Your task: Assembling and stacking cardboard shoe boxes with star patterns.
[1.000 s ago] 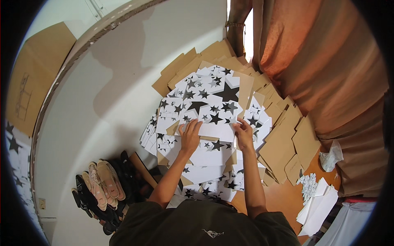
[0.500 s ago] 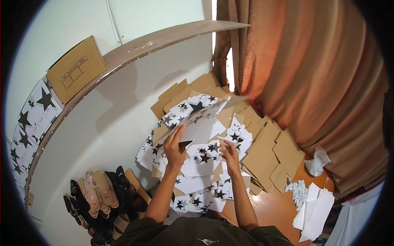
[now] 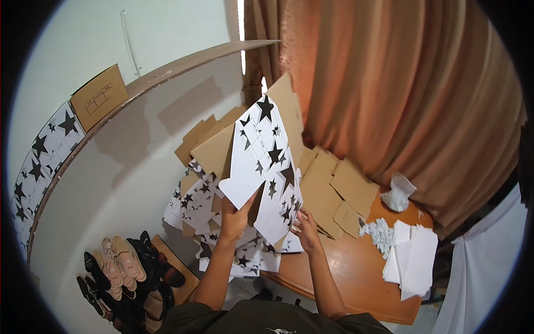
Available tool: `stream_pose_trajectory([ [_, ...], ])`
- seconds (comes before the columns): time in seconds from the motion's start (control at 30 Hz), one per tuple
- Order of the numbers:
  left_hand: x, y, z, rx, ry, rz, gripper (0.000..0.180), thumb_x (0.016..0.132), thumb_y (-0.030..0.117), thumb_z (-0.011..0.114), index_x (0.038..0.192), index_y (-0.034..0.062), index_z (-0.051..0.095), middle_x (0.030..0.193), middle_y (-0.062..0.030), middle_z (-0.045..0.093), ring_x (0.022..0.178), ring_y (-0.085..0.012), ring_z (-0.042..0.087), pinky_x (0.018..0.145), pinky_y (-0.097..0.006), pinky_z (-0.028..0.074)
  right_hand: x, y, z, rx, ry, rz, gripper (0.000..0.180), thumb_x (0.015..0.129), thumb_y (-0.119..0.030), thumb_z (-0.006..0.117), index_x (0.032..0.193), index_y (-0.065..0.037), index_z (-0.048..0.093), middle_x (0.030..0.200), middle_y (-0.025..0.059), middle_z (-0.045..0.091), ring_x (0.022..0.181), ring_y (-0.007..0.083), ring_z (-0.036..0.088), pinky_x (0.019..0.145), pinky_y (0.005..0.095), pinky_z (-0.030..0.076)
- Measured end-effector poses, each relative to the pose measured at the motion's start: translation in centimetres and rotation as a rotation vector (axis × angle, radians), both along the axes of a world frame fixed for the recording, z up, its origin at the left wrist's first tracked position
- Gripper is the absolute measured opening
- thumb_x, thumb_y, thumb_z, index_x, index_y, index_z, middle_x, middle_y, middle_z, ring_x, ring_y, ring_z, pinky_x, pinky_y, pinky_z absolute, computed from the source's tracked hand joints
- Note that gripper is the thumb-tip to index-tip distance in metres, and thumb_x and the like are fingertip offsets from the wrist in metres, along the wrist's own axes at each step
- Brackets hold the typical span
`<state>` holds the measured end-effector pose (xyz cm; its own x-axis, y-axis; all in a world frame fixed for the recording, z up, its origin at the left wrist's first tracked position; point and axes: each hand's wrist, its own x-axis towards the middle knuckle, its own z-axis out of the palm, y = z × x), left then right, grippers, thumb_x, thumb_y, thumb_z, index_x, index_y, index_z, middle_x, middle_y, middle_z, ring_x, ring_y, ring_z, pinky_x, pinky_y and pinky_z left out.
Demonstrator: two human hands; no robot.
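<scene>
Left hand (image 3: 236,221): closed on the lower edge of a star-printed cardboard blank (image 3: 275,153). Right hand (image 3: 306,229): fingers part-curled at the blank's lower right edge; whether they grip cannot be told. The blank stands raised and folded over the star-printed sheets (image 3: 197,203), near brown cardboard pieces (image 3: 320,192) and the tabletop (image 3: 339,270). Assessment: light, fairly stiff in its panels, limp along creases, probably smooth-faced; flaps could bend. Best held by opposite edges, close to the folds.
</scene>
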<state>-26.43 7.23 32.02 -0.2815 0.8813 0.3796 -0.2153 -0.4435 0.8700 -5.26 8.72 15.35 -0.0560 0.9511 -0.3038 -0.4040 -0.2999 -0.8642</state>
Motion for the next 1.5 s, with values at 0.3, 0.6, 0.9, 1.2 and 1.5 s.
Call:
stream_pose_trajectory([
  [0.3, 11.1, -10.3, -2.6, -0.096, 0.228, -0.249, 0.017, 0.092, -0.002, 0.061, 0.105, -0.0050, 0.071, 0.095, -0.0046, 0.074, 0.087, -0.0090, 0.064, 0.076, -0.027, 0.050, 11.3, -13.2, -1.7, 0.090, -0.243, -0.175, 0.080, 0.096, -0.046, 0.068, 0.156, -0.010, 0.028, 0.147, 0.0153, 0.046, 0.129, 0.0298, 0.049, 0.104, 0.0455, 0.041],
  [0.6, 23.1, -17.4, -4.2, -0.134, 0.352, -0.444, 0.020, 0.094, 0.004, 0.066, 0.111, -0.0075, 0.070, 0.099, -0.0081, 0.076, 0.086, -0.0115, 0.065, 0.076, -0.030, 0.051, 19.9, -25.2, 5.7, 0.652, -0.544, -0.122, 0.136, 0.066, -0.060, 0.088, 0.160, 0.001, 0.011, 0.163, 0.0290, 0.019, 0.151, 0.0430, 0.022, 0.122, 0.0493, 0.022],
  [0.9, 30.1, -19.6, -4.5, -0.182, 0.606, -0.428, 0.020, 0.098, 0.014, 0.064, 0.101, -0.0043, 0.070, 0.086, -0.0081, 0.073, 0.079, -0.0118, 0.063, 0.070, -0.033, 0.050, 23.1, -31.7, 6.6, 0.506, -0.881, -0.301, 0.104, 0.071, -0.045, 0.088, 0.150, 0.000, 0.039, 0.144, 0.0253, 0.050, 0.135, 0.0378, 0.050, 0.112, 0.0449, 0.042],
  [1.2, 31.8, -13.7, -7.0, -0.265, 0.275, -0.746, 0.021, 0.099, 0.015, 0.064, 0.103, -0.0048, 0.068, 0.084, -0.0064, 0.070, 0.077, -0.0112, 0.061, 0.069, -0.032, 0.050, 27.2, -29.6, 5.3, 0.562, -0.645, -0.365, 0.108, 0.076, -0.060, 0.081, 0.155, -0.003, 0.035, 0.154, 0.0246, 0.040, 0.142, 0.0370, 0.043, 0.114, 0.0481, 0.037],
  [1.5, 31.8, -7.6, -7.2, -0.120, 0.561, -0.639, 0.027, 0.098, 0.020, 0.064, 0.102, -0.0062, 0.068, 0.081, -0.0142, 0.071, 0.074, -0.0203, 0.065, 0.071, -0.038, 0.052, 26.4, -26.9, 8.9, 0.495, -1.101, -0.654, 0.017, 0.090, -0.012, 0.070, 0.091, 0.004, 0.073, 0.075, 0.0120, 0.071, 0.056, 0.0178, 0.066, 0.052, 0.0298, 0.051],
])
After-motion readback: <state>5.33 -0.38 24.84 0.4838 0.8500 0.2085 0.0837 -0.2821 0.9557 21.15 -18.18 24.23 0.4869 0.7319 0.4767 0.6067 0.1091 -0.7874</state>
